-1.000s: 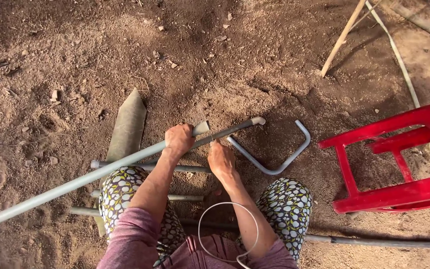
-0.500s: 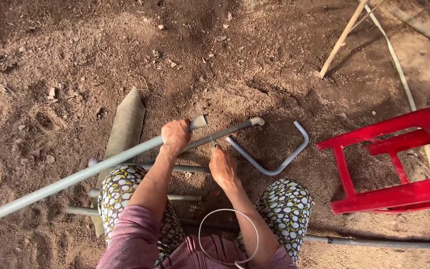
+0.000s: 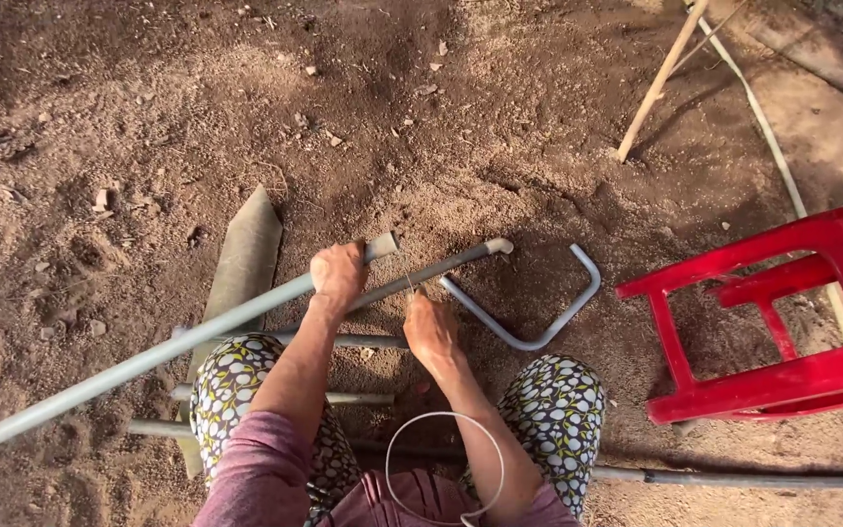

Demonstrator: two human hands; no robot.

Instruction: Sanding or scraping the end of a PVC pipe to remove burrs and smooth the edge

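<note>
My left hand (image 3: 338, 274) grips a long grey pipe (image 3: 148, 361) near its far end, holding it slanted off the ground. My right hand (image 3: 430, 329) sits just right of it, pinching a thin string or wire (image 3: 409, 271) that runs up toward the pipe's end. A second grey pipe (image 3: 441, 267) with a capped tip lies under both hands. A bent U-shaped grey pipe (image 3: 548, 332) rests on the dirt to the right. A loop of white wire (image 3: 444, 418) hangs over my right forearm.
A red plastic stool (image 3: 782, 312) lies on its side at the right. More grey pipes (image 3: 343, 398) lie under my knees. A flat grey pointed board (image 3: 244, 254) lies left of the hands. A bamboo stick (image 3: 661, 78) leans at top right on loose dirt.
The view has shifted slightly. My right hand has lifted a little toward the pipe's end with the thin string. My left hand keeps its grip on the long pipe.
</note>
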